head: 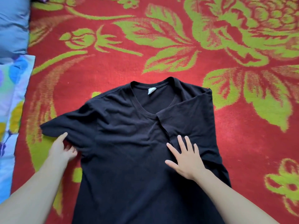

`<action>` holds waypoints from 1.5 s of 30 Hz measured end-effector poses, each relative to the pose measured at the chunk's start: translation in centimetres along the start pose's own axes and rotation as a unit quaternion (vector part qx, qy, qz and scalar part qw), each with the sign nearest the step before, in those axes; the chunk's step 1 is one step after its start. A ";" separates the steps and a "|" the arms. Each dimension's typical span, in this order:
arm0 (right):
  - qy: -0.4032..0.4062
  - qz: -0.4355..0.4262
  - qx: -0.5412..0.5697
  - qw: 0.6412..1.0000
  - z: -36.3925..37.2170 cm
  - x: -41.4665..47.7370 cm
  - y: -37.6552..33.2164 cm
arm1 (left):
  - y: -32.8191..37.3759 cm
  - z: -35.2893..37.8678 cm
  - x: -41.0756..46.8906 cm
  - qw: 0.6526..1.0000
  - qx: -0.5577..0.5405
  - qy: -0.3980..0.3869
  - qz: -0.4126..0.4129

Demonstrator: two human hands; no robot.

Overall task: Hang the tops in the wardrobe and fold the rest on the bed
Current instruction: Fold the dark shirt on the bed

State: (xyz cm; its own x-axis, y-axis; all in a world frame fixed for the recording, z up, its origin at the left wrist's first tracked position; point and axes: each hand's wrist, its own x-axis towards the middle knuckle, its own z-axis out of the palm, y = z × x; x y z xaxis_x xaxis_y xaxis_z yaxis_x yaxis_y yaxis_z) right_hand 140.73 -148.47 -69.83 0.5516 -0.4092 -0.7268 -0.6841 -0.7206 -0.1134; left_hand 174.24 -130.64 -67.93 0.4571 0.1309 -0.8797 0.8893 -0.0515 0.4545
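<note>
From the head view, the black T-shirt (129,151) lies face up on the bed, spread over a red blanket with green flowers (161,46), collar away from the person and a white label (150,91) showing inside the neck. The sleeve on the person's right (191,113) lies folded in across the chest. The sleeve on the left (64,125) is spread out to the side.

The right hand (186,159) rests flat on the chest with its fingers (180,141) straight and spread, grasping nothing. The left hand (62,149) sits at the lower edge of the spread sleeve, near the armpit. Some of its fingers are hidden under the cloth, so I cannot tell whether they pinch it.

The shirt looks light, thin and limp — it rumples easily and will not hold a crease unless pressed flat. Sleeve hem and shoulder seam look the best places to take hold.

A blue pillow (13,25) and a flowered sheet (11,94) lie at the left edge.
</note>
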 end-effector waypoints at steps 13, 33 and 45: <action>-0.028 0.016 -0.005 0.999 -0.4 -0.1 -0.7 | -2.2 2.8 -5.5 0.853 0.161 0.009 0.496; -0.035 0.011 -0.013 0.999 -0.2 -0.2 -0.5 | -10.9 -3.3 -2.6 0.315 0.549 -0.189 0.751; 0.302 -0.016 0.074 0.950 -6.9 1.6 2.6 | -6.1 3.7 -2.7 0.430 0.586 -0.131 0.674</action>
State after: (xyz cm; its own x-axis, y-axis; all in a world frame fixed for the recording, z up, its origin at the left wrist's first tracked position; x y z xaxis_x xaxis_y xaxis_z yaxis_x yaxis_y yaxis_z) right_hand 143.10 -154.85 -66.57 0.7155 -0.6680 -0.2045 -0.6978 -0.6694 -0.2549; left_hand 167.62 -134.34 -68.85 0.4174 -0.9086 0.0175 -0.8607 -0.3891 0.3284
